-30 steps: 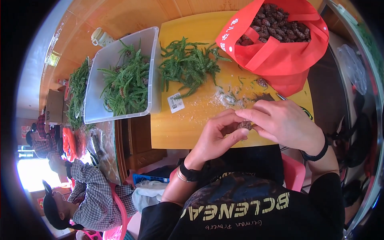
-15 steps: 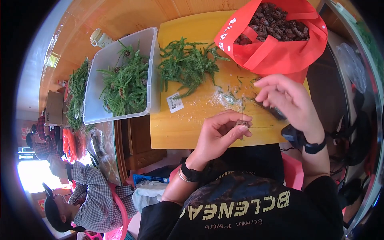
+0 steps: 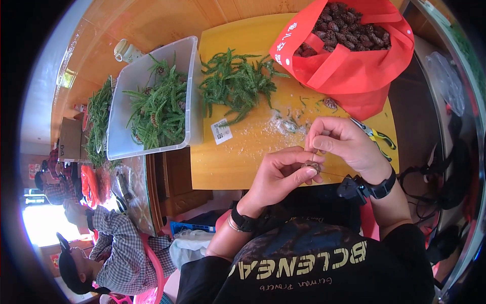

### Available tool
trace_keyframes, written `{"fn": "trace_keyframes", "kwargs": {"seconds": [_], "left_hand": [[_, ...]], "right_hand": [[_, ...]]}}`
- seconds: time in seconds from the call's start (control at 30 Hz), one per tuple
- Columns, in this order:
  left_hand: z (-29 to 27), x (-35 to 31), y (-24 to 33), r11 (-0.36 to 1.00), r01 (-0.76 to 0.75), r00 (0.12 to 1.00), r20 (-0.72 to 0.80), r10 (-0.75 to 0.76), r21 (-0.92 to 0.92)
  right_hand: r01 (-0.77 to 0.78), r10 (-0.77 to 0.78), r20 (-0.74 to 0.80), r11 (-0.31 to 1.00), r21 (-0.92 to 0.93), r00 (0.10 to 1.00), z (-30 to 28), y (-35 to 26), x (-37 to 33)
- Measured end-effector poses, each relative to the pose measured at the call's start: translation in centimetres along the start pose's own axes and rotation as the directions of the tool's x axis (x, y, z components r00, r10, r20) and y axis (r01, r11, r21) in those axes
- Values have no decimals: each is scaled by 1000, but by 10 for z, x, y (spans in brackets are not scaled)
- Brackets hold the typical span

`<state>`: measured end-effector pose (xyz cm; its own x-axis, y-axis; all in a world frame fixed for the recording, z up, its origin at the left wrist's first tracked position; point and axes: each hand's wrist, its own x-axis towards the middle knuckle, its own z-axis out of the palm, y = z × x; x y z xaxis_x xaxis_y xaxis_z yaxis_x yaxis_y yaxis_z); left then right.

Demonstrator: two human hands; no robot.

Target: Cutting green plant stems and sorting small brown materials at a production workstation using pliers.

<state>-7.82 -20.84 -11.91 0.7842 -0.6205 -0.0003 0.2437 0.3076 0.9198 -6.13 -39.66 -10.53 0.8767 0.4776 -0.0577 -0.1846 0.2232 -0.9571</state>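
Note:
My left hand (image 3: 273, 177) pinches a small brown pine cone (image 3: 312, 165) between thumb and fingers, just above the near edge of the yellow table (image 3: 223, 167). A thin wire (image 3: 312, 157) rises from that cone. The fingertips of my right hand (image 3: 347, 147) close on the wire, right above the cone. To the right of this hand lie pliers (image 3: 380, 136) with yellow and black handles. Beyond it, a loose pine cone (image 3: 330, 103) rests in front of a red bag (image 3: 349, 76) filled with pine cones.
Green artificial sprigs (image 3: 240, 83) are heaped mid-table beside a white label (image 3: 221, 131). White flakes (image 3: 286, 123) are scattered there. At left stands a translucent bin (image 3: 120, 114) holding sprigs with cones. A person in a checked shirt (image 3: 124, 258) sits at the lower left.
My right hand has come down and left from above, and now grips the wire at the cone. The pliers and the loose cone have come into sight. The left hand has barely shifted.

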Motion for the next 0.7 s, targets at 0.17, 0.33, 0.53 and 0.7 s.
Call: {"fn": "trace_keyframes", "kwargs": {"seconds": [0.17,0.33,0.53,0.7], "left_hand": [[1,0,2,1000,19,1000,-10,-19,17],[1,0,1,999,25,1000,-19,-24,32],[3,0,-2,998,-30,999,-34,32,57],[7,1,-3,995,-59,996,-60,64,79]], "right_hand": [[-39,39,-24,999,7,999,5,-5,-2],[-63,64,-60,998,23,996,8,-5,-3],[-45,47,-115,999,13,992,10,-4,-5],[-28,36,-156,998,57,987,11,-2,-6]]}}
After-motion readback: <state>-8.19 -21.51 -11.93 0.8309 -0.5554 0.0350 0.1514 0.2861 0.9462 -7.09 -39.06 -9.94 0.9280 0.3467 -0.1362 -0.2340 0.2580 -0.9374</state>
